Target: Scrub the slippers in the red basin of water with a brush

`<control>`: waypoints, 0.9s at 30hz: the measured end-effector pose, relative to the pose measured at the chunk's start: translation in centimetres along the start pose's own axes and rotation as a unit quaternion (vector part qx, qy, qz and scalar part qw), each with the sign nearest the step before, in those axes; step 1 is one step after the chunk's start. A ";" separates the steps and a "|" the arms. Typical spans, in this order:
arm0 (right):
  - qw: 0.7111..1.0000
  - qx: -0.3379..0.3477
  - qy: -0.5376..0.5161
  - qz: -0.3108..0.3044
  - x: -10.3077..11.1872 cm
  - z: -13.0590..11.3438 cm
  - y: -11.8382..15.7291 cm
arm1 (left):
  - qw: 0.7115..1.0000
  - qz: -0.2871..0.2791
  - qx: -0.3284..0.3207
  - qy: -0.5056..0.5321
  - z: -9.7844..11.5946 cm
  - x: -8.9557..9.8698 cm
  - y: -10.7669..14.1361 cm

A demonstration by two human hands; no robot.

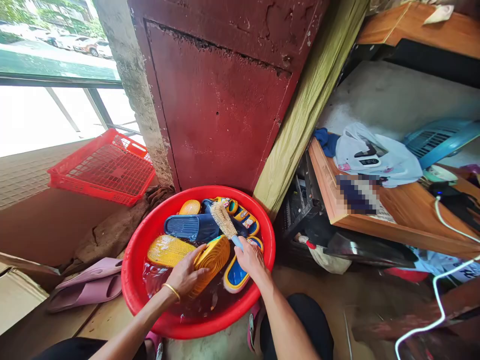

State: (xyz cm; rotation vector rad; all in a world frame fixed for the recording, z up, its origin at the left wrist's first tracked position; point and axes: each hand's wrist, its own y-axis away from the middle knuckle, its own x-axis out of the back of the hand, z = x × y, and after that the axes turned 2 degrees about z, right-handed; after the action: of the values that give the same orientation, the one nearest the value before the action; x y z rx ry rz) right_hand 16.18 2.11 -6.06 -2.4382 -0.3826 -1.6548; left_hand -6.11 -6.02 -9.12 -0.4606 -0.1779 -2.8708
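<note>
Rust-red steel door (219, 107) rises behind a red plastic basin (132, 280) of water. Inside it, the left hand (185, 274) grips a yellow slipper (212, 260), and the right hand (252, 261) closes on a blue-handled scrub brush (224, 221). Printed insole labels (245, 222) are too small to read.

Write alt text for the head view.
A person's left hand holds a yellow slipper sole and the right hand grips a scrubbing brush, inside a red basin of water filled with blue and yellow slippers. A red metal panel stands behind.
</note>
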 end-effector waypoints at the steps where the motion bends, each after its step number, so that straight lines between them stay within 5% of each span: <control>1: 1.000 -0.002 -0.005 0.010 0.1 0.0 0.0 | 1.000 0.009 -0.011 0.008 0.4 0.3 -0.2; 6: 0.994 0.036 -0.075 0.078 0.9 -1.1 1.3 | 0.979 0.023 0.058 0.193 2.7 1.0 -0.6; 11: 0.985 0.157 -0.068 -0.008 0.2 -3.5 4.9 | 0.962 0.078 0.037 0.257 3.2 1.7 -1.0; 19: 0.999 0.027 0.024 0.039 1.6 -1.8 2.2 | 0.969 -0.006 0.058 0.239 3.9 2.1 0.2; 25: 0.991 0.130 -0.023 -0.012 0.8 -3.5 4.7 | 0.960 0.050 0.105 0.256 4.7 2.3 0.1; 27: 0.994 0.108 -0.013 -0.004 1.3 -3.2 4.5 | 0.959 0.051 0.100 0.259 5.1 2.8 0.0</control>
State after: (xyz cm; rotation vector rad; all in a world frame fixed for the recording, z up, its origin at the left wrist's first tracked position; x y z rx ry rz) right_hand 15.22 -2.89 -3.65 -2.3025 -0.5467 -1.4997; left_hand -7.21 -5.84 -3.37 0.3117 -0.3336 -2.7204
